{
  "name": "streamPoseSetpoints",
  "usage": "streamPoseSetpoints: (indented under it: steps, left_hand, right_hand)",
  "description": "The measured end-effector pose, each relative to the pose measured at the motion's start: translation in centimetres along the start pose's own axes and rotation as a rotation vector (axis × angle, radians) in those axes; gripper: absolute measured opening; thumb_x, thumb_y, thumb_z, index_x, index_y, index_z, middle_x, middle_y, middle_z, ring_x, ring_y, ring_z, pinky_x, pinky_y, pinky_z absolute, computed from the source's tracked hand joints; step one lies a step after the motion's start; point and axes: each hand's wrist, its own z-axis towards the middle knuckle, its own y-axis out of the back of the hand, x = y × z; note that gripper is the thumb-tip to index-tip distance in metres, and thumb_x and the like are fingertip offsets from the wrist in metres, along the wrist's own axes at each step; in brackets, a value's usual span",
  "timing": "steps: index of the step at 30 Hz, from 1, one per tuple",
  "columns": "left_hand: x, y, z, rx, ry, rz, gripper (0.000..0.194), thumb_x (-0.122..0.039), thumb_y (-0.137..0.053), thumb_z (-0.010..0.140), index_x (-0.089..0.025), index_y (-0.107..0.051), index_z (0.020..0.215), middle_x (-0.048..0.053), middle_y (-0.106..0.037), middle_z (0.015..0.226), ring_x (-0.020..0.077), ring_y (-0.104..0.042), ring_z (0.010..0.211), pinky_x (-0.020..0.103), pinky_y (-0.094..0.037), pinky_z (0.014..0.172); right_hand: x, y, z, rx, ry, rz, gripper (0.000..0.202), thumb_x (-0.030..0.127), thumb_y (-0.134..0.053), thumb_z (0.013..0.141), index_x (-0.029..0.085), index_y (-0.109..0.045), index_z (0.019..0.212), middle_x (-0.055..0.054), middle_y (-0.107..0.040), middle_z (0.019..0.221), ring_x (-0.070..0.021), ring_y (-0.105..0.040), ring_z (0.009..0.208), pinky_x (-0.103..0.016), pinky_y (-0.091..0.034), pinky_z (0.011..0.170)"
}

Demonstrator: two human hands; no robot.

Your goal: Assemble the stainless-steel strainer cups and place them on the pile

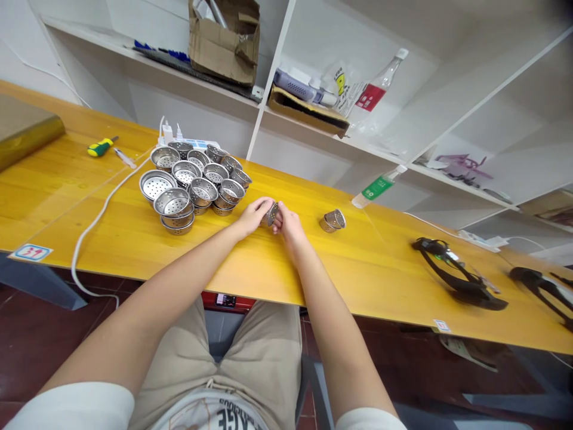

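My left hand (256, 216) and my right hand (287, 222) meet over the middle of the table, both closed on one small perforated metal cup (271, 214). The cup is tipped on its side, and fingers cover part of it. To the left stands a cluster of similar perforated steel cups (203, 192), several of them stacked on one another. Right of my hands, two more such cups (335, 219) sit nested, the upper one tilted.
A white cable (102, 206) runs from a power strip (197, 144) over the table's front edge. A green-labelled bottle (378, 187) lies at the back. A screwdriver (101, 147) is at far left, a black headset (456, 272) at right. White shelves (308, 143) rise behind.
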Motion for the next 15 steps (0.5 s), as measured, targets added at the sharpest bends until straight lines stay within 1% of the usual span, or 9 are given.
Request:
streamPoseSetpoints:
  steps: [2,5,8,11,15]
  left_hand:
    - [0.0,0.0,0.0,-0.002,-0.008,0.021,0.042,-0.052,-0.059,0.096,-0.018,-0.070,0.118,0.006,-0.073,0.102,0.0157,-0.061,0.084,0.023,-0.047,0.069]
    - [0.2,0.0,0.0,-0.010,-0.038,0.050,0.038,-0.049,-0.058,0.097,-0.019,-0.069,0.116,0.005,-0.072,0.103,0.0153,-0.061,0.088,0.022,-0.048,0.075]
    - [0.6,0.0,0.2,-0.012,-0.057,0.071,0.032,-0.045,-0.054,0.099,-0.019,-0.067,0.112,0.004,-0.070,0.101,0.0141,-0.060,0.085,0.023,-0.048,0.077]
    - [1.0,-0.1,0.3,-0.007,-0.062,0.078,0.030,-0.046,-0.051,0.101,-0.019,-0.064,0.108,0.002,-0.067,0.091,0.0128,-0.057,0.076,0.022,-0.046,0.071]
    - [1.2,-0.1,0.5,-0.026,-0.042,0.068,0.037,-0.053,-0.049,0.102,-0.019,-0.061,0.094,-0.001,-0.058,0.072,0.0128,-0.052,0.064,0.023,-0.041,0.059]
  right_hand:
    - [0.1,0.0,0.0,0.001,-0.028,0.017,0.070,0.075,-0.073,0.080,0.026,-0.029,0.057,0.007,-0.033,0.045,-0.0115,-0.044,0.040,-0.026,-0.041,0.041]
    - [0.3,-0.1,-0.1,0.005,-0.075,0.057,0.066,0.070,-0.075,0.080,0.026,-0.032,0.057,0.007,-0.036,0.046,-0.0116,-0.048,0.041,-0.025,-0.045,0.043]
    - [0.3,-0.2,-0.1,0.010,-0.108,0.090,0.065,0.067,-0.076,0.081,0.026,-0.032,0.057,0.007,-0.034,0.045,-0.0117,-0.047,0.042,-0.025,-0.047,0.043]
    - [0.1,-0.4,-0.2,0.025,-0.102,0.099,0.066,0.067,-0.077,0.080,0.026,-0.030,0.058,0.008,-0.032,0.045,-0.0118,-0.047,0.041,-0.025,-0.047,0.043]
    - [-0.1,-0.7,-0.3,0.050,-0.088,0.096,0.065,0.066,-0.077,0.080,0.026,-0.030,0.059,0.008,-0.032,0.046,-0.0120,-0.048,0.041,-0.025,-0.047,0.043]
